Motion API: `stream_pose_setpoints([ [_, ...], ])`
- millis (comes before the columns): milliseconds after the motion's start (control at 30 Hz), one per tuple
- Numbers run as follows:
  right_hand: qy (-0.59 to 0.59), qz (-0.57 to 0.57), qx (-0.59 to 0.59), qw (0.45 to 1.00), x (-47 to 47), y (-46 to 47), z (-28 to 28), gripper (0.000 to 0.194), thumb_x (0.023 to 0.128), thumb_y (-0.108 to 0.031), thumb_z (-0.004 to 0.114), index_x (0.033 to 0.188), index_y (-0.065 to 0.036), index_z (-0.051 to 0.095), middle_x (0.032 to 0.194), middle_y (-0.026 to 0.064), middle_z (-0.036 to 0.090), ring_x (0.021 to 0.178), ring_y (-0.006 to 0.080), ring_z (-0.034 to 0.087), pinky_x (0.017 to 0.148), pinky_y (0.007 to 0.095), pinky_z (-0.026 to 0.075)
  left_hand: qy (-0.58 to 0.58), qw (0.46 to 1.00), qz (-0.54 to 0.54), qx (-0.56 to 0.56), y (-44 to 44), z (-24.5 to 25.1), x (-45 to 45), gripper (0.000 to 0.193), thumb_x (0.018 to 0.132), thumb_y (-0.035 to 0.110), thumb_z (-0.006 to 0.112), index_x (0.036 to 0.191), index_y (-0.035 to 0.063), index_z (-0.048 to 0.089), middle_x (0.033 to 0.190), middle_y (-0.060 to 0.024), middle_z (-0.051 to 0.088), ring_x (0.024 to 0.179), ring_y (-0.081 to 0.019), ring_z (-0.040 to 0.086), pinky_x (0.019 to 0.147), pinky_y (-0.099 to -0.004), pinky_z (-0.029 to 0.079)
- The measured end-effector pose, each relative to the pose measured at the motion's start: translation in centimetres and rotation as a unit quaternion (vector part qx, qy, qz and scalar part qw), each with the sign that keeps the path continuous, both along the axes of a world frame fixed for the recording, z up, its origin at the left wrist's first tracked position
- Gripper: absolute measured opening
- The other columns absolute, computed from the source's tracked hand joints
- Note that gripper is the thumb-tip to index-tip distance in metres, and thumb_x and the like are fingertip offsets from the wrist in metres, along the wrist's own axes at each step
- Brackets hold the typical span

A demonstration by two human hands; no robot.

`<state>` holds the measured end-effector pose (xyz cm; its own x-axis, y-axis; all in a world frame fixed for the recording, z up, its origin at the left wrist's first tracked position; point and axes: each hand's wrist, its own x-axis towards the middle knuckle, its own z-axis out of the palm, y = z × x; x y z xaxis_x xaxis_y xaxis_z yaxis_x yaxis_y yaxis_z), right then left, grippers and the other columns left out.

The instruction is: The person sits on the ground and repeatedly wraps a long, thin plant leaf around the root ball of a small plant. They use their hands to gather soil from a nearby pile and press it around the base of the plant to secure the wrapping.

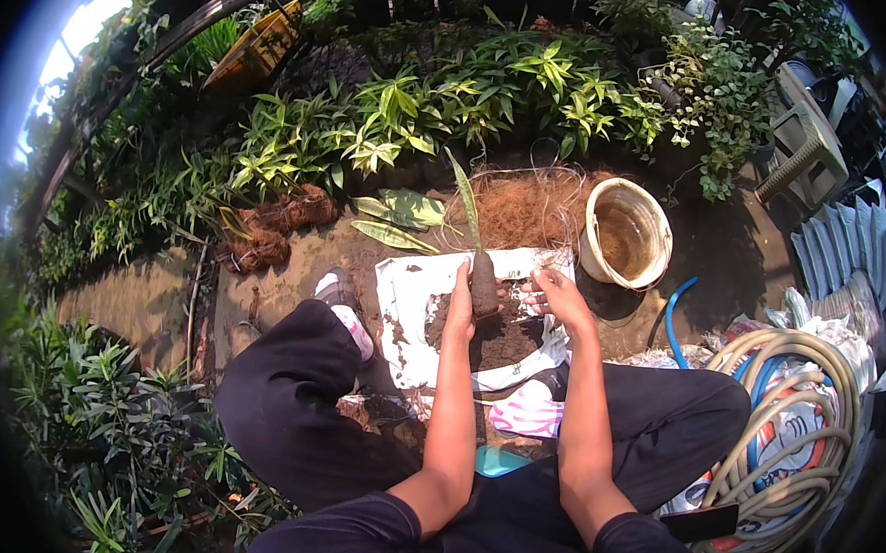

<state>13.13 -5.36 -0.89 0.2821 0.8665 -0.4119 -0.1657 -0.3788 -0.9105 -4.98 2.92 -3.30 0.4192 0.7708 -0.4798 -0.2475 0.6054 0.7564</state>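
Note:
My left hand (460, 300) is wrapped around the side of a dark, moulded soil ball (484, 286). Out of the top of that ball stands a single long snake plant leaf (464, 191), tilted slightly to the left. To the right of the ball, and apart from it, my right hand (562, 301) has its fingers bent and spread; I see nothing clearly held in it. Beneath both hands lies a white plastic sack (405, 274), spread on the ground between my feet. Loose dark soil (507, 347) is heaped on it.
Brown coir fibre (525, 209) lies beyond the sack, beside a white bucket (662, 247) holding brownish water. Cut snake plant leaves (392, 235) and fibre-wrapped plants (292, 212) rest to the left. A coiled hose (845, 418) and plastic stool (810, 157) are at the right.

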Motion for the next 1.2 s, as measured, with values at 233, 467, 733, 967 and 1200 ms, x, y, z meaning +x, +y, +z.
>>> stream_pose_setpoints([
  [233, -0.249, 0.02, -0.042, 0.968, 3.2, -0.5, -14.4, 0.044, 0.092, -0.032, 0.072, 0.118, 0.001, 0.06, 0.096, 0.0092, 0.071, 0.074, 0.0155, 0.068, 0.066, 0.029, 0.054, -0.052, 0.991, 0.127, -0.005, 2.2, -1.1, -2.2, 0.067, 0.094, 0.066, 0.041, 0.124, 0.0075, 0.054, 0.101, -0.0115, 0.066, 0.086, -0.0255, 0.068, 0.069, -0.0423, 0.058],
  [467, -0.304, 0.172, -0.106, 0.931, -4.3, -0.4, -8.0, 0.079, 0.067, -0.042, 0.09, 0.126, 0.001, 0.059, 0.108, 0.0168, 0.067, 0.104, 0.0294, 0.065, 0.09, 0.0389, 0.051, -0.055, 0.977, 0.207, -0.015, 2.7, -1.6, -4.9, 0.067, 0.093, 0.067, 0.043, 0.123, 0.0081, 0.053, 0.102, -0.0108, 0.063, 0.089, -0.0277, 0.067, 0.072, -0.0455, 0.057],
  [733, -0.505, 0.236, -0.103, 0.824, -12.0, -1.4, -8.2, 0.1, 0.056, -0.038, 0.095, 0.138, -0.007, 0.047, 0.138, 0.0201, 0.045, 0.132, 0.0404, 0.041, 0.101, 0.054, 0.046, -0.065, 0.978, 0.197, -0.03, 2.3, -1.4, -3.2, 0.069, 0.092, 0.069, 0.042, 0.123, 0.0079, 0.054, 0.103, -0.0107, 0.061, 0.09, -0.0277, 0.065, 0.075, -0.0463, 0.056],
  [967, -0.426, 0.105, -0.017, 0.898, -8.7, -1.2, -11.7, 0.06, 0.069, -0.016, 0.087, 0.122, -0.008, 0.061, 0.12, 0.0191, 0.061, 0.111, 0.0429, 0.061, 0.094, 0.0522, 0.051, -0.061, 0.98, 0.189, -0.022, 1.9, -0.6, -2.7, 0.071, 0.091, 0.068, 0.045, 0.125, 0.0068, 0.054, 0.106, -0.0115, 0.061, 0.092, -0.0278, 0.064, 0.076, -0.0471, 0.056],
  [1200, -0.015, -0.031, -0.064, 0.997, -4.8, -0.1, -9.0, 0.078, 0.083, -0.038, 0.08, 0.138, 0.008, 0.048, 0.137, 0.0209, 0.055, 0.118, 0.0273, 0.058, 0.072, 0.0351, 0.06, -0.063, 0.982, 0.18, -0.014, 1.9, -0.5, -2.5, 0.068, 0.091, 0.068, 0.046, 0.123, 0.0093, 0.055, 0.102, -0.0102, 0.062, 0.088, -0.0265, 0.065, 0.074, -0.0463, 0.056],
])
